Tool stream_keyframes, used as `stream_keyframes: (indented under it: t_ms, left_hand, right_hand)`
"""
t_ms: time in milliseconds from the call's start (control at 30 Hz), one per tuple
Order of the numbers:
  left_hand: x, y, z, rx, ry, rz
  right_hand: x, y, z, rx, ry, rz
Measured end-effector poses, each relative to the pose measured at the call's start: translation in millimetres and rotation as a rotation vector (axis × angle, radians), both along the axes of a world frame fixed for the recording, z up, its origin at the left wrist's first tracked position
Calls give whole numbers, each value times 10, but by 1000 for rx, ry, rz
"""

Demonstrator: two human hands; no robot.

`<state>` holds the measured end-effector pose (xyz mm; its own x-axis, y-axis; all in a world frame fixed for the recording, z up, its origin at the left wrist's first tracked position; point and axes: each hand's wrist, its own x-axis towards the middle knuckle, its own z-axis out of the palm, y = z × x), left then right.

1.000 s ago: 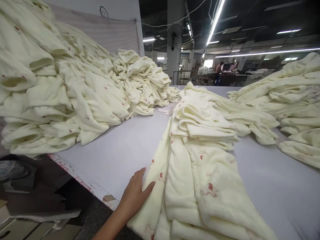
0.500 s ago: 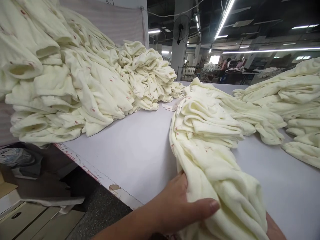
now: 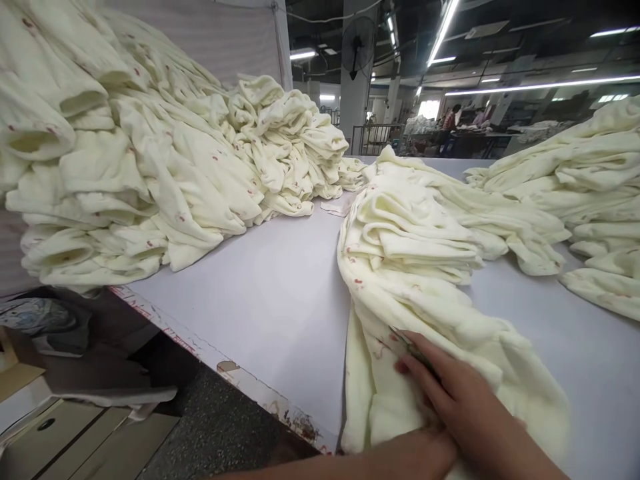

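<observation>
A pale yellow fleecy garment (image 3: 385, 293) with small reddish prints lies over the table edge in front of me, a folded bunch of the same cloth on its far part. My right hand (image 3: 450, 380) is closed around a pair of small pointed metal snips (image 3: 413, 348), whose tip rests over the garment. Low in the view my left hand (image 3: 415, 450) is against the cloth, crossing beneath my right hand. Its fingers are mostly hidden, so their grip does not show.
A tall heap of similar garments (image 3: 165, 160) stands on the left of the white table (image 3: 280, 287), with another pile (image 3: 600, 193) on the right. Cardboard boxes (image 3: 85, 433) lie below the table's worn edge. A person (image 3: 450, 123) is far behind.
My left hand has drawn down and right from the garment's left side. My right hand has come out from behind the cloth, over it, with snips showing. The near cloth has spread flatter.
</observation>
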<state>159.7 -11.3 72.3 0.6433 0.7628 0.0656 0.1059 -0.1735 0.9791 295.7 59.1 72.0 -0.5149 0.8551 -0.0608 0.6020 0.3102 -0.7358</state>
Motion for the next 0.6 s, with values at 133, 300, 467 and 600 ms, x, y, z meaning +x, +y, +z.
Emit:
stream_keyframes:
  t_ms: [133, 300, 467, 600]
  left_hand:
    - [-514, -147, -5, -53, 122, 408]
    - [-696, -245, -212, -223, 500, 644]
    - [-446, -220, -420, -285, 475, 580]
    - [-327, -162, -614, -506, 65, 551]
  right_hand:
    - [60, 219, -225, -17, -41, -38]
    - [115, 221, -168, -81, 5, -37]
    - [75, -26, 100, -160, 126, 75]
    - [9, -381, 33, -109, 136, 267]
